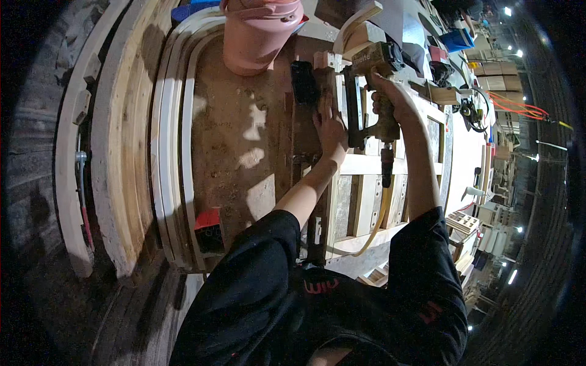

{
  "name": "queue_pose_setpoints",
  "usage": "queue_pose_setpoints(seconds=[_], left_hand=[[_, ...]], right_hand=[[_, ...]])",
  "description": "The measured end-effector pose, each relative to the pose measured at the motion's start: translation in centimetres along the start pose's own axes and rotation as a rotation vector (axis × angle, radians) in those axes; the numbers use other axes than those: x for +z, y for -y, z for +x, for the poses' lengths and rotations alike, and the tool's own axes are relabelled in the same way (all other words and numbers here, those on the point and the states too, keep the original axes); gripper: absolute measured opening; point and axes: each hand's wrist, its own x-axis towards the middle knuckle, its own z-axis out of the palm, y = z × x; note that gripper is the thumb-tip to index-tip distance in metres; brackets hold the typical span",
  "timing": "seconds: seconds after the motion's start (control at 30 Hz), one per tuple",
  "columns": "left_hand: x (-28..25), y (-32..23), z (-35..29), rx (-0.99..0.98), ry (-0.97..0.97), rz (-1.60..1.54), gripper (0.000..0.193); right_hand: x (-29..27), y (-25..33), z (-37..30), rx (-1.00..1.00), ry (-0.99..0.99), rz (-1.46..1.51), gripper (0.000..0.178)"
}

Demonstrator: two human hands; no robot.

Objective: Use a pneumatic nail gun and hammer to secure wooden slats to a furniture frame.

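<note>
My right hand [389, 100] is closed round the grip of a pneumatic nail gun [370, 60], with its long dark magazine [352, 107] to the left of the grip. From the fitting at the handle's base, a yellow air hose [383, 213] curves down toward me. My left hand [332, 135] grips a narrow wooden strip [330, 82] just left of the tool, its fingers pointing away from me. Beneath the gun lies a slatted wooden frame [372, 165] of pale battens. The gun's nose is partly hidden, so contact with the wood cannot be told.
A pink bucket [259, 36] stands on the worn brown bench top [232, 122]. A black object [303, 82] lies beside my left fingers. Curved pale wooden strips [174, 122] edge the bench's left side. Nearer me is a red-edged box [208, 218]. A curved wooden piece [357, 24] sits beyond the gun.
</note>
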Motion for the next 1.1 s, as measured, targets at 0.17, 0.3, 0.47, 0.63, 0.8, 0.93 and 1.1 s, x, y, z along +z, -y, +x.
queue_pose_setpoints(seconds=[0.17,0.3,0.47,0.63,0.8,0.93,1.1], left_hand=[[-0.1,0.5,-0.1,-0.082,0.024,-0.170,0.049],[0.7,1.1,-0.1,-0.139,-0.020,-0.472,0.047],[0.6,0.7,-0.4,-0.159,-0.044,-0.578,0.047],[1.7,0.8,-0.5,-0.203,-0.111,-0.738,0.043],[1.8,1.3,-0.5,-0.179,-0.050,-0.647,0.044],[1.3,1.0,-0.5,-0.153,-0.068,-0.624,0.040],[0.8,1.3,-0.2,-0.136,-0.085,-0.586,0.040]], right_hand=[[0.0,0.5,1.3,0.040,-0.034,0.029,0.037],[0.4,0.6,2.1,-0.008,0.016,0.038,0.039],[-1.0,0.2,3.0,0.080,0.018,-0.007,0.041],[-0.6,0.2,2.9,0.018,0.055,-0.008,0.045],[-0.2,0.5,2.6,0.014,0.067,0.035,0.038],[0.4,0.9,1.9,0.075,0.028,-0.049,0.038],[0.4,0.4,0.9,0.097,0.003,-0.025,0.035]])
